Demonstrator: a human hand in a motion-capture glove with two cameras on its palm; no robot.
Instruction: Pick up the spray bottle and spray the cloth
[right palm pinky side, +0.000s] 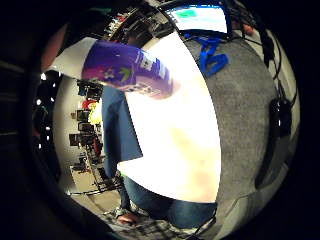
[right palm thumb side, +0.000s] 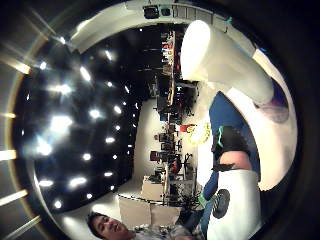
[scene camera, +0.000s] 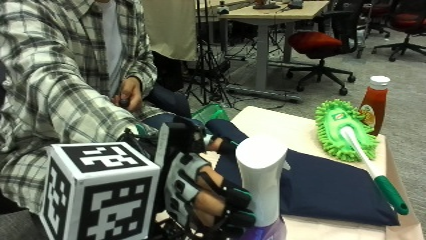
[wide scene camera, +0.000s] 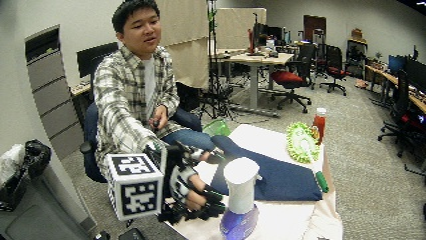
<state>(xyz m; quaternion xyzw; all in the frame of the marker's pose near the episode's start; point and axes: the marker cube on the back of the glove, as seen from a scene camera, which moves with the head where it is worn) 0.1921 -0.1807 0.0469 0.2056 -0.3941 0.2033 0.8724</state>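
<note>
Right hand (scene camera: 203, 197) has its grip wrapped around the spray bottle (scene camera: 261, 182) near the base, bottle upright at the near edge of the worktop (scene camera: 286, 130). Navy cloth (scene camera: 326, 187) lies flat just beyond the bottle, probably laid out as the spray target. Green duster (scene camera: 343, 127) rests along the cloth's right edge; ketchup bottle (scene camera: 375, 102) stands at the far right. Low hold suggests lifting comes before triggering.

Gloved right hand (scene camera: 206, 197) low before torso, fingers (scene camera: 229, 197) curled; bare hand at lap.
</note>
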